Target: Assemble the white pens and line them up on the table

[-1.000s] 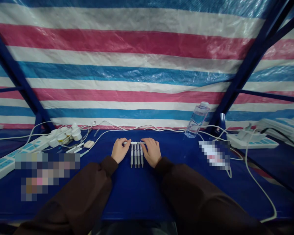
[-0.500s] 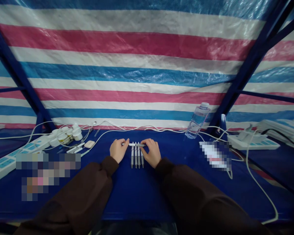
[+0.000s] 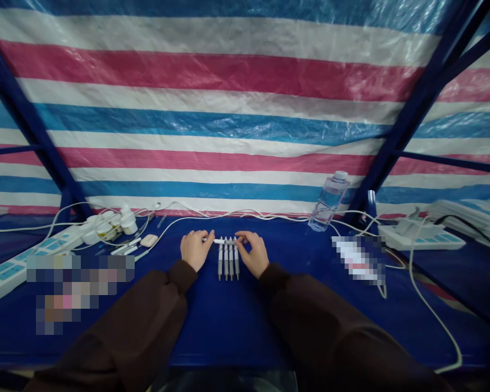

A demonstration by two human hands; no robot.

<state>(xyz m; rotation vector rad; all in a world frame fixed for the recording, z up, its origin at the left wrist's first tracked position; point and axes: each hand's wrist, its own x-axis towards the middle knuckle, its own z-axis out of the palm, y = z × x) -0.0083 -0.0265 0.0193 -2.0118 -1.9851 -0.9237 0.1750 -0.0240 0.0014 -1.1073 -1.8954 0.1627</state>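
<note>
just nearer than the grip, four pens lie side by side. across their far ends, the left hand pinches a crosswise pen near one end; the right hand is at the other, clamped or not i can't tell. that pen looks light, stiff, slick: best held at both ends. a bottle stands beyond, rightward.
</note>
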